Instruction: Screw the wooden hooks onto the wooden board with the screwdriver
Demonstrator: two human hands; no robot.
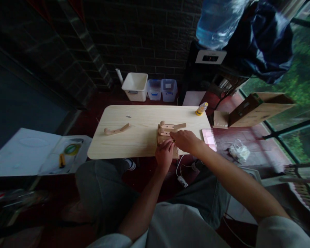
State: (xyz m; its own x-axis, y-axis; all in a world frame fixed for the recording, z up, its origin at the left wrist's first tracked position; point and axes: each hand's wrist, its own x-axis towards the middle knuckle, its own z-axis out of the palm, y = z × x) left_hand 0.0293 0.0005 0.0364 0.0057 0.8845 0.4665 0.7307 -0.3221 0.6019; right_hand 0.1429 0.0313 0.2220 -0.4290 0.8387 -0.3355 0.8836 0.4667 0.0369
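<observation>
Both hands meet over a wooden board (160, 138) near the table's front edge. Two curved wooden hook pieces (181, 126) lie side by side across its far part, with dark holes or screw heads along them. My left hand (165, 151) rests at the near side of the board, its fingertips pinched together. Its contents are too small to name. From the right, my right hand (184, 140) reaches over the board with curled fingers, close to the left fingertips; what it grips is hidden. Another wooden hook piece (117, 130) lies alone on the table's left half.
On the pale wooden table (139, 146) are a small yellow-capped bottle (202, 109), a phone-like pink-screened device (209, 139) and a small grey scrap (128, 116). Plastic bins (135, 86) stand beyond it. An open white case (74, 151) sits left; a cardboard box (258, 110) stands right.
</observation>
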